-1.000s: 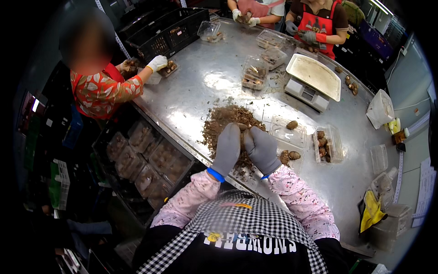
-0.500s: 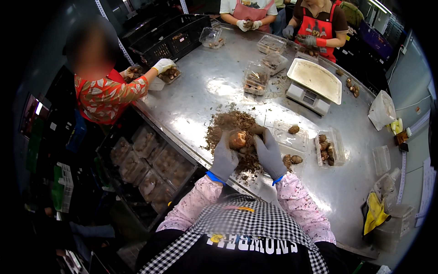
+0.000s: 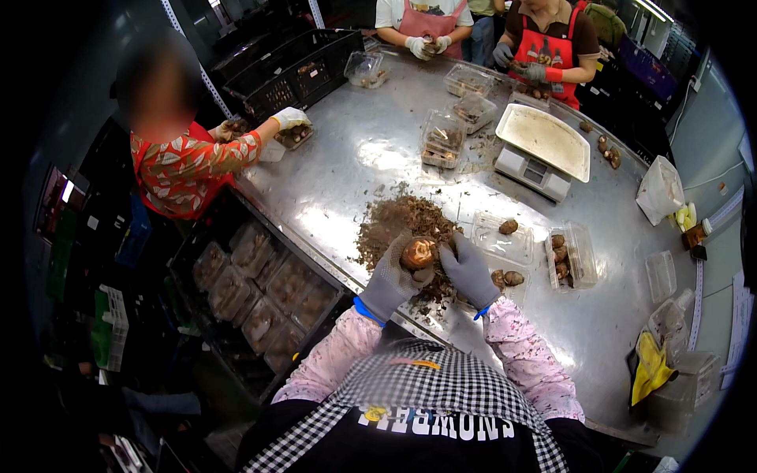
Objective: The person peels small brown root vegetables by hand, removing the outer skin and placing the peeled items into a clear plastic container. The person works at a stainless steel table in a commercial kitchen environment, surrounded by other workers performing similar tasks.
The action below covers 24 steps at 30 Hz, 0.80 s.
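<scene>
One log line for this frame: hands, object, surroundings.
left hand: holds brown bulb | right hand: touches bulb | below: peel pile on steel table | right: clear trays

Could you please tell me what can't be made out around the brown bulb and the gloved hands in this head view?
- Brown bulb: underside hidden by the left hand.
- Right hand: fingertips too small to tell whether they touch the bulb.
- Clear tray: near corner covered by the right hand.
- Peel pile: pieces too small to identify.
</scene>
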### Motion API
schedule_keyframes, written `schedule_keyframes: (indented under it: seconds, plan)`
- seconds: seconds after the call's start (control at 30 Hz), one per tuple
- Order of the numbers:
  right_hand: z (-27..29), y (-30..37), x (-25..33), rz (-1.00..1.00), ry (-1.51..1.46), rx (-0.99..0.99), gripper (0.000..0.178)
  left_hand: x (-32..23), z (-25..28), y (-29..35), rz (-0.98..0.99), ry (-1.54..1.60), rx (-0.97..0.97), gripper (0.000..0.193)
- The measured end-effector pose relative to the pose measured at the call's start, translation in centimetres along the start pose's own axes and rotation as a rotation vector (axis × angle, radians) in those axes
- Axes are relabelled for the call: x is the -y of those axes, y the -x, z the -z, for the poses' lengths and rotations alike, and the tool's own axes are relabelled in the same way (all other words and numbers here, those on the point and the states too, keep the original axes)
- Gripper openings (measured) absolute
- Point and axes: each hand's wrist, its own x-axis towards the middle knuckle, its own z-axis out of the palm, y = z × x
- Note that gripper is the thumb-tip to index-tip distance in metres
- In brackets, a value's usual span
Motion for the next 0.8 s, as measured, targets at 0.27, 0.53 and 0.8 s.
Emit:
schedule_keyframes:
  seconds: [0.27,0.53,0.8]
  plan:
    - [-0.2,0.2,2.2,0.256,-0.394,-0.08,0.011,1.3,-2.1,0.5,-0.282,-0.776,-0.159,0.035]
    - [-0.6,-0.7,-2.8,0.082,0.164,-0.185,0.016,-0.2,-2.0,0.6,-0.074,0.113,-0.242,0.036]
    - [1.3,0.0,2.0,0.124,-0.057,0.067,0.028,0.0,-1.6,0.7,-0.151,-0.465,-0.157,0.05]
